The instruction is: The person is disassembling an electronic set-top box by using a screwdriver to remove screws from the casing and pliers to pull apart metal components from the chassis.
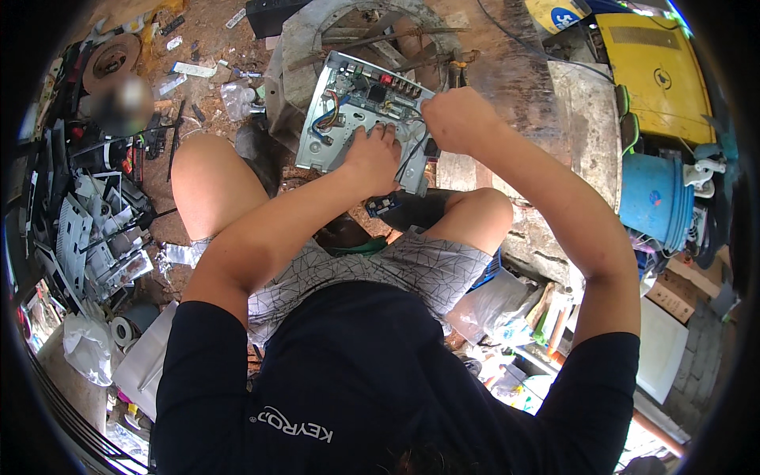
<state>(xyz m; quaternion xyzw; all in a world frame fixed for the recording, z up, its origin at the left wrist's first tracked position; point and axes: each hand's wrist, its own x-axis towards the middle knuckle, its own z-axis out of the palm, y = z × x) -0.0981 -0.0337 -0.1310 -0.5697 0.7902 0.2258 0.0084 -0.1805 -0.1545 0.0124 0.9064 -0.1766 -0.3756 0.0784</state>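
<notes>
Your left hand (372, 154) lies flat on the near part of the chassis (332, 138), fingers spread and pressing down on the pale sheet metal rather than closing on anything. Your right hand (457, 119) sits at the chassis's right edge, its grip curled into a loose fist; black wires (412, 154) run out from under it, but you cannot tell whether the fingers pinch a wire or a tool, because the knuckles cover them. The chassis is a shallow grey metal tray with folded edges, tilted, resting over your knees and against the drum (317, 32) beyond it. Inside it sits a circuit board (372, 87), matt and crowded with small dark blocks, one red part, and a looped bundle of coloured leads (326, 119) at its left. The drum is round, rusty and rough, with corroded bars (396, 36) lying across its mouth; its far rim is cut off by the picture's edge. To the left, the dirt floor (214, 47) holds a heap of grey metal scrap (87, 229), angular and tangled, hard to sort piece from piece. To the right stand a blue plastic bucket (653, 198) and a yellow panel (653, 75), both bent by the lens. A blurred patch far left hides what lies there.
</notes>
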